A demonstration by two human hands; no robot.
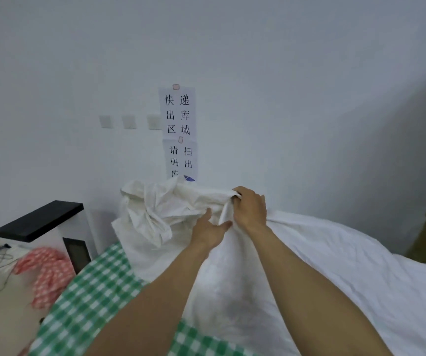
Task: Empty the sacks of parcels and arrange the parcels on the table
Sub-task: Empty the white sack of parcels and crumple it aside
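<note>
Two hands at sack [322, 253] mouth: right hand [249, 208] clenches bunched rim to lift it, left hand [210, 231] flat just below, fingers straight, probably seeking opening. Parcels unseen, presumably inside. Table [96, 283] beneath sack.

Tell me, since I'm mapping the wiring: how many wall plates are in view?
3, in a row: left plate, middle plate, right plate against the paper sign. Others may be hidden.

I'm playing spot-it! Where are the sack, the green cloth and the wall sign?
sack [160, 209]: head view, on its crumpled top.
green cloth [96, 291]: head view, on its middle.
wall sign [177, 114]: head view, on the upper sheet.
</note>
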